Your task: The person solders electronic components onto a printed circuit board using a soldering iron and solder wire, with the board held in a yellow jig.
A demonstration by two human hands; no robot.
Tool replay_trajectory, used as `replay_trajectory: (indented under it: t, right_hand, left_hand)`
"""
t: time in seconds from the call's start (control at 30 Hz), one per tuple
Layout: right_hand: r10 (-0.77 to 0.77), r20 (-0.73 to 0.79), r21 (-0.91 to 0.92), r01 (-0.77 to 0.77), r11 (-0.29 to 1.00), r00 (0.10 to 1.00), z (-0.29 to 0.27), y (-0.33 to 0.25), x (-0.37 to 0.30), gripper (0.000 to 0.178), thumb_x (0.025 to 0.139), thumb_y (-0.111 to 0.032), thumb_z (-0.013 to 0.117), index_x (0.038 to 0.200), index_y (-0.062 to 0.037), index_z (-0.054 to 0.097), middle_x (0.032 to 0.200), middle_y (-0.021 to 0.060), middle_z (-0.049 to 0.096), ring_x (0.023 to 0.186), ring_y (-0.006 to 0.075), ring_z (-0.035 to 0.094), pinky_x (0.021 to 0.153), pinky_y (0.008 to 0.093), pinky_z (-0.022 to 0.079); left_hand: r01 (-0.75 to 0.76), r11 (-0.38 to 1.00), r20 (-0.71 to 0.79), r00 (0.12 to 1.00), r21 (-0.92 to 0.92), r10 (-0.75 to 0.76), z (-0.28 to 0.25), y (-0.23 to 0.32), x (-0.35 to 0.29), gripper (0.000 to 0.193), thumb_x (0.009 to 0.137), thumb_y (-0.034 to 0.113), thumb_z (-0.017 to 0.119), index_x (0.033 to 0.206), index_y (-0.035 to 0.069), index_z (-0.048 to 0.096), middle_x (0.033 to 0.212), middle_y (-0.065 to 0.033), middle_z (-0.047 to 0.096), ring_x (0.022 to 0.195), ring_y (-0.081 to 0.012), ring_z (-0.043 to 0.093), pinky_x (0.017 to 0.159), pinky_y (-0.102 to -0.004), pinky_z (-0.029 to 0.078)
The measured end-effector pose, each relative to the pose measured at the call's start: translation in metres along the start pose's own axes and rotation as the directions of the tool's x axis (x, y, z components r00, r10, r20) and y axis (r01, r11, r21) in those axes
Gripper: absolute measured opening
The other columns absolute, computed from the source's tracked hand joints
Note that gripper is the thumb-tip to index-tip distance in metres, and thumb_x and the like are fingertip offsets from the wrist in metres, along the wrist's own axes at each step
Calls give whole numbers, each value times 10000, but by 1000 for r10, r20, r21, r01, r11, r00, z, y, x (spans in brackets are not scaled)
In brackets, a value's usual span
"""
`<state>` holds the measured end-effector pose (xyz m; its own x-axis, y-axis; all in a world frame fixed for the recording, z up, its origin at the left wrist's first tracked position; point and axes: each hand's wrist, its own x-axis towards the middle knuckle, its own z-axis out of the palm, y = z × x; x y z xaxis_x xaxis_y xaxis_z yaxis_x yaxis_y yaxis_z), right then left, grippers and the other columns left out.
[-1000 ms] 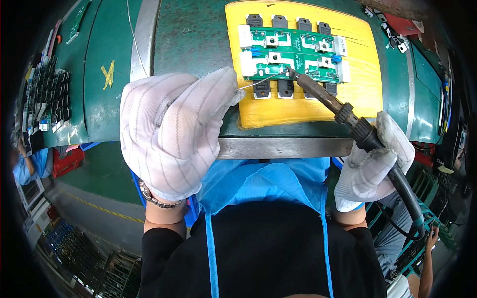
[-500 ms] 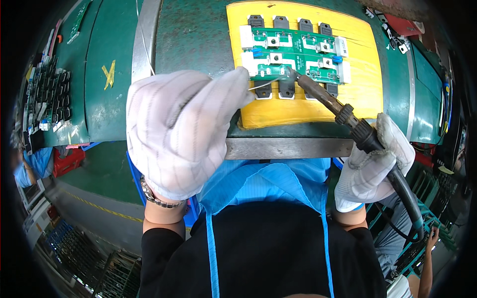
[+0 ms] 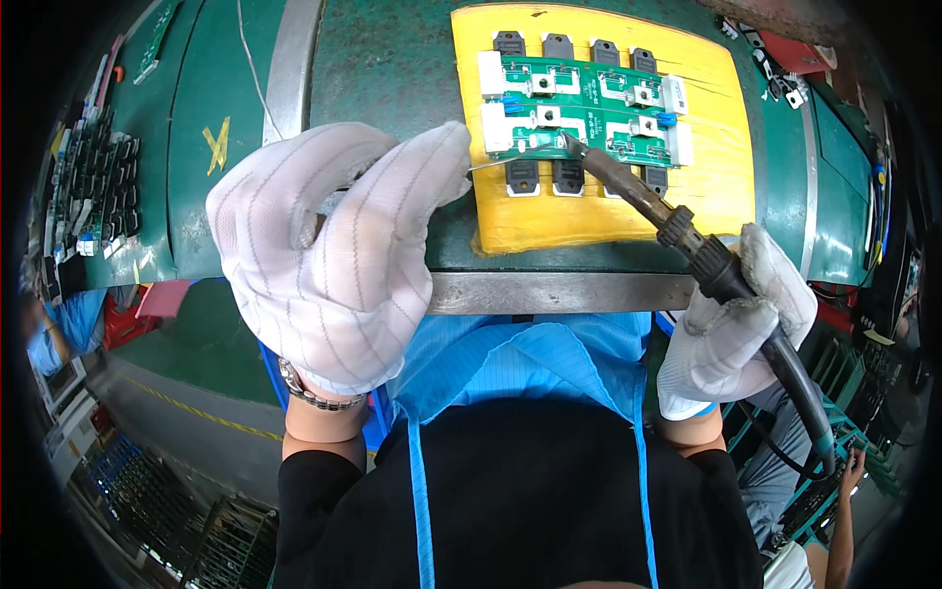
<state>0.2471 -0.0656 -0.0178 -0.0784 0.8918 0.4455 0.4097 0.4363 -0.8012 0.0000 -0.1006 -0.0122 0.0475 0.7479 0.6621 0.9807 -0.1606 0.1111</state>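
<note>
White gloves cover both my hands. My left hand (image 3: 339, 245) pinches a thin solder wire (image 3: 505, 160), whose end reaches over the lower edge of a green circuit board (image 3: 589, 110). My right hand (image 3: 741, 324) is closed around the dark handle of a soldering iron (image 3: 677, 224). The iron's tip is at the board's lower edge, close to the wire's end; whether it touches cannot be made out. Black flat components (image 3: 567, 177) stick out along the board's upper and lower sides. The board lies on a yellow pad (image 3: 638, 218).
A metal strip (image 3: 559, 293) edges the green bench (image 3: 373, 74) in front of me. More dark parts (image 3: 103, 187) stand in a cluster at far left. Yellow tape (image 3: 217, 144) forms a cross on the bench. Another person's arm (image 3: 846, 515) shows at lower right.
My left hand has drawn back left and slightly away from the board, still pinching the solder wire. The iron's tip has shifted slightly left along the board's lower edge.
</note>
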Motion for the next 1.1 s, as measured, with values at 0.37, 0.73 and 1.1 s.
replay_trajectory:
  t: [0.37, 0.73, 1.1]
  right_hand:
    - [9, -33, -29, -10, 1000, 999, 1, -2, -2, 566, 870, -500, 658, 924, 62, 704, 911, 213, 719, 839, 301, 725, 822, 359, 553]
    - [25, 12, -7, -25, 1000, 1000, -1, 3, -2, 643, 883, -578, 618, 908, 59, 707, 857, 201, 718, 723, 274, 713, 715, 337, 559]
    - [-63, -8, 22, 63, 998, 998, 7, 1, 0, 678, 864, -617, 630, 913, 56, 699, 838, 188, 704, 713, 279, 707, 703, 334, 556]
  left_hand:
    - [-50, 999, 55, 997, -10, 50, 2, 2, 2, 304, 699, 109, 793, 972, 239, 761, 956, 40, 626, 898, -177, 596, 797, -327, 493]
    - [47, 989, -14, 999, 139, -46, -11, 4, 0, 307, 698, 163, 804, 997, 226, 776, 927, 38, 643, 861, -159, 584, 800, -309, 470]
    - [101, 992, 24, 995, -73, -99, -2, 1, -4, 269, 699, 94, 782, 961, 160, 779, 838, 8, 642, 778, -158, 572, 687, -288, 488]
